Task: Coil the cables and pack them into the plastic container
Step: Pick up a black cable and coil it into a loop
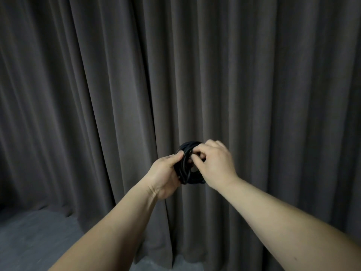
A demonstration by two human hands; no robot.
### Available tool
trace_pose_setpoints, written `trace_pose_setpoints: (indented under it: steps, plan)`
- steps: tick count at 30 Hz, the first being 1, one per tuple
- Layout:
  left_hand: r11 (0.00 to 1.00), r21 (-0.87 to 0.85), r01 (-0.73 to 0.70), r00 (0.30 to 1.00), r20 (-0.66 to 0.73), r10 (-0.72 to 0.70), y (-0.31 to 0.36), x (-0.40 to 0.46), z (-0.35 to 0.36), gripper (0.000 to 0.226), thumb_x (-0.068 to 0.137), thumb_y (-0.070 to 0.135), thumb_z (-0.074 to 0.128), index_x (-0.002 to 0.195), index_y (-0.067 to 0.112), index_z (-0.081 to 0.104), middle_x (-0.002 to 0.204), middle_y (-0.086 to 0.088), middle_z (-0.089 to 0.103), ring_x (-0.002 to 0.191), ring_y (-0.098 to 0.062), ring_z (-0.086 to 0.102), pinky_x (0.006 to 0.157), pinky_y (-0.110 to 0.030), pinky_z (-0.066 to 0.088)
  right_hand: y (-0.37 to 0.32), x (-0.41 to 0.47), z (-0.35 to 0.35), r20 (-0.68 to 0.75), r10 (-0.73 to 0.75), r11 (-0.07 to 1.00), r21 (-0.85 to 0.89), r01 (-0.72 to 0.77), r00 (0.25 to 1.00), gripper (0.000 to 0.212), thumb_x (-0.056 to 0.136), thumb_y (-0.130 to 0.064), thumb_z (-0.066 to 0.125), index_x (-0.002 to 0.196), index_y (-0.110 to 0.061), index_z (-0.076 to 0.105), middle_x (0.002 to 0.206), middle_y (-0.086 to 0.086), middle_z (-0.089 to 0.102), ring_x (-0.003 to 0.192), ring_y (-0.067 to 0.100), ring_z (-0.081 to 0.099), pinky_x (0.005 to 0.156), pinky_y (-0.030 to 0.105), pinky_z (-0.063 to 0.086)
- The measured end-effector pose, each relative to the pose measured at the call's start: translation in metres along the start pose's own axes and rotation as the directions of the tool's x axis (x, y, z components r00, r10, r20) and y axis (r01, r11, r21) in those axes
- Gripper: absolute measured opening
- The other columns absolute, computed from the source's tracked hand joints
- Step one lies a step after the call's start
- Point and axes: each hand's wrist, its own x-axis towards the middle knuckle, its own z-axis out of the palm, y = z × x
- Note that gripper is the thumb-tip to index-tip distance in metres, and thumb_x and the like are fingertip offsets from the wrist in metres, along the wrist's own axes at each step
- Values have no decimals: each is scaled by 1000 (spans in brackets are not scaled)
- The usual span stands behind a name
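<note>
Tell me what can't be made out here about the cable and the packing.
1. Plastic container: nowhere in the head view, so packing cannot be judged.
2. Black cable coil: its ends and plugs are hidden by the left hand and right hand.
3. Loop count: dark strands merge against the curtain.

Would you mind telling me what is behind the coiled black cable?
Directly behind the coiled black cable hangs a pleated grey curtain. The left hand and right hand grip the coil, covering parts of it. Whatever lies behind the curtain is hidden.
</note>
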Motion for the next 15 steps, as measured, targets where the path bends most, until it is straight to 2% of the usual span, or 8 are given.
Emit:
trace_pose_setpoints:
  steps: [3,5,7,9,11,15]
  plan:
    - [999,-10,-50,998,23,51,2,-2,2,49,86,25,53,125,-3,59,120,-22,66,106,-29,66,97,-44,51,-2,2,1,181,168,932,292,-216,969,13,83,-12,68,92,-15,76,83,-1,64,75,15,60,72,22,48]
    - [996,-15,-84,996,23,84,3,-3,2,49,85,23,54,125,-4,58,117,-21,67,102,-27,68,91,-41,54,-3,5,-2,279,205,853,419,-311,938,11,81,-9,70,88,-18,73,77,-1,62,65,9,54,64,12,43]
    - [995,-10,-98,995,14,98,2,-3,2,45,86,21,54,124,-3,59,110,-18,70,95,-24,70,83,-37,57,-3,8,-4,315,204,811,476,-340,927,14,80,-6,71,79,-20,68,69,-2,58,60,8,49,58,13,41]
    - [995,7,-103,995,-7,103,0,-2,3,41,91,19,53,125,-3,58,109,-18,69,94,-25,68,90,-42,55,-1,8,-5,329,195,792,503,-346,924,18,80,-5,71,75,-21,65,67,-3,58,60,9,50,59,16,43]
    - [994,19,-108,994,-26,108,0,0,3,39,91,18,53,123,-3,59,106,-18,69,91,-25,68,93,-43,52,1,7,-4,332,191,775,527,-349,924,15,81,-6,71,77,-19,65,69,-3,59,63,10,52,62,19,45]
    - [993,53,-103,994,-29,105,0,3,1,29,96,18,50,115,-1,61,98,-16,70,86,-25,67,86,-40,54,5,5,0,314,193,756,557,-345,930,6,82,-6,71,82,-8,65,75,2,61,69,13,55,65,23,46]
